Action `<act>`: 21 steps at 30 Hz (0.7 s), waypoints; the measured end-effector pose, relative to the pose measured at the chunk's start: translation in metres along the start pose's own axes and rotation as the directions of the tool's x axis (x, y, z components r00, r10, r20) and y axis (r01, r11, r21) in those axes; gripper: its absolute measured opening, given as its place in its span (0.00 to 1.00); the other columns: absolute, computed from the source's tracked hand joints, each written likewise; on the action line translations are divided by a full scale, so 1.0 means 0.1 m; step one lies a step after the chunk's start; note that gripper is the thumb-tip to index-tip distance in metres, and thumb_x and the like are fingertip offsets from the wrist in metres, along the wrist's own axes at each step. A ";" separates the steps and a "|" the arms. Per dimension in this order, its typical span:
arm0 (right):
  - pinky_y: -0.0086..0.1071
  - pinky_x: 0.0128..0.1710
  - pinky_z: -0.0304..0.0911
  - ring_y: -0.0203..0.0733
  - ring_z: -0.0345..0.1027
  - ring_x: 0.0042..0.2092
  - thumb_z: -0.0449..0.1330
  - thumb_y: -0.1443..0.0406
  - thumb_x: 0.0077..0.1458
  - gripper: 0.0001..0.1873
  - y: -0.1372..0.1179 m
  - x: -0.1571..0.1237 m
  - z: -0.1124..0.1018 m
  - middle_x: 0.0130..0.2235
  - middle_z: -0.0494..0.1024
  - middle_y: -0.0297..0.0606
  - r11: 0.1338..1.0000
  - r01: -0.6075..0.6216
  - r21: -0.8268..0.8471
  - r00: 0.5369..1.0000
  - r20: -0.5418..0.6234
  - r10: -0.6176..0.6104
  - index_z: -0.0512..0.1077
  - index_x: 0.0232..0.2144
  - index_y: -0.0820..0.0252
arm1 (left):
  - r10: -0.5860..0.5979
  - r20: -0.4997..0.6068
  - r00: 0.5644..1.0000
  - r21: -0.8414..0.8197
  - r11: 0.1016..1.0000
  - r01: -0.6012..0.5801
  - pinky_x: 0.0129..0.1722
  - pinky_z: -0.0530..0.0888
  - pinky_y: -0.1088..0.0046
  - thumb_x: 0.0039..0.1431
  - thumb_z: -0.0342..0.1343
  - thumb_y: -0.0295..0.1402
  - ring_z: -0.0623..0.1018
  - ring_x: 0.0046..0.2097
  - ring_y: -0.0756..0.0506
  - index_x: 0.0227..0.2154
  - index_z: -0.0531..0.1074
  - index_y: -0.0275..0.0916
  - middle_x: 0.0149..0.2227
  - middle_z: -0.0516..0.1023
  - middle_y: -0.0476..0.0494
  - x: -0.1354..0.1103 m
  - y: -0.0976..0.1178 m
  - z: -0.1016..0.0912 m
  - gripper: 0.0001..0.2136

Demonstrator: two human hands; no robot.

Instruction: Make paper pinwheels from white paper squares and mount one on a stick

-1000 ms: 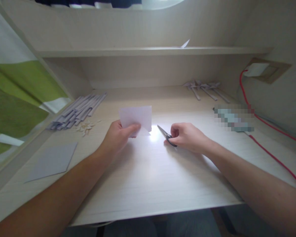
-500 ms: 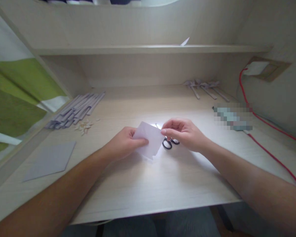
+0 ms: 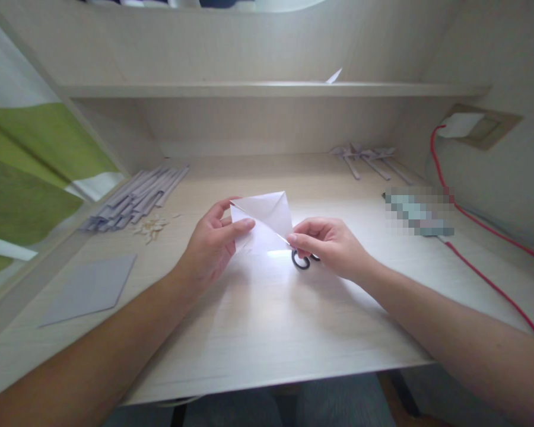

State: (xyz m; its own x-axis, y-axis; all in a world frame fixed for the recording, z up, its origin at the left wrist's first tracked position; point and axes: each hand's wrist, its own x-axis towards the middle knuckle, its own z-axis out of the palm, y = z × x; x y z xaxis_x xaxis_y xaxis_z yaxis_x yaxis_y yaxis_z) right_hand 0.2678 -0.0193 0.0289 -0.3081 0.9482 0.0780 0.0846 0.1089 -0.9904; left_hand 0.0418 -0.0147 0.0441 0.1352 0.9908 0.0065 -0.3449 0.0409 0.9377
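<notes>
Pinching diagonally creased white paper (image 3: 267,218) between fingers (image 3: 310,226), near looped black scissors (image 3: 301,267)

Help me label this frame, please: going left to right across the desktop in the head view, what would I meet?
Flat square sheet → scattered small pale bits → left hand → creased white paper → right hand → pixelated object.

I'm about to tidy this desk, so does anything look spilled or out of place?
Mainly the small pale bits on the desk, beside the near end of the stacked paper rolls: they lie loose and scattered. Also, a white pointed piece juts up at the shelf's edge, perhaps a stray scrap.
</notes>
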 end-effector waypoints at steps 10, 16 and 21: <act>0.30 0.27 0.60 0.35 0.66 0.27 0.69 0.56 0.57 0.14 -0.01 -0.06 0.07 0.25 0.77 0.36 0.997 0.051 -0.063 0.998 0.043 -0.048 0.79 0.29 0.63 | -0.058 0.079 0.995 0.263 0.964 0.035 0.40 0.76 0.67 0.47 0.75 0.38 0.81 0.38 0.42 0.37 0.83 0.34 0.38 0.85 0.39 0.03 -0.11 -0.13 0.16; 0.31 0.28 0.65 0.36 0.72 0.27 0.68 0.61 0.58 0.09 0.00 -0.06 0.06 0.28 0.80 0.35 0.994 0.075 0.076 0.996 0.049 -0.079 0.77 0.37 0.61 | -0.047 0.059 0.997 0.309 0.951 0.026 0.36 0.74 0.69 0.48 0.74 0.40 0.80 0.36 0.42 0.38 0.82 0.33 0.36 0.84 0.40 0.01 -0.09 -0.11 0.18; 0.33 0.33 0.71 0.37 0.76 0.31 0.66 0.70 0.58 0.09 0.01 -0.09 0.05 0.35 0.82 0.35 0.957 0.288 0.020 0.957 0.041 -0.289 0.75 0.43 0.58 | -0.049 0.053 0.997 0.264 0.964 0.033 0.34 0.73 0.71 0.47 0.74 0.38 0.80 0.34 0.44 0.36 0.81 0.35 0.34 0.84 0.43 0.03 -0.08 -0.11 0.16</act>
State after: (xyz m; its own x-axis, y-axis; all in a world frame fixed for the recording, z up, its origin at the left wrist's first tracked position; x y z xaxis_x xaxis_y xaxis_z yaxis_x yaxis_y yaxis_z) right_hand 0.2664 -0.0296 0.0267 -0.3583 0.8632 0.3557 -0.0263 0.3715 -0.9281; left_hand 0.0348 -0.0110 0.0327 0.2009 0.9794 -0.0206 -0.0830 0.0379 0.9958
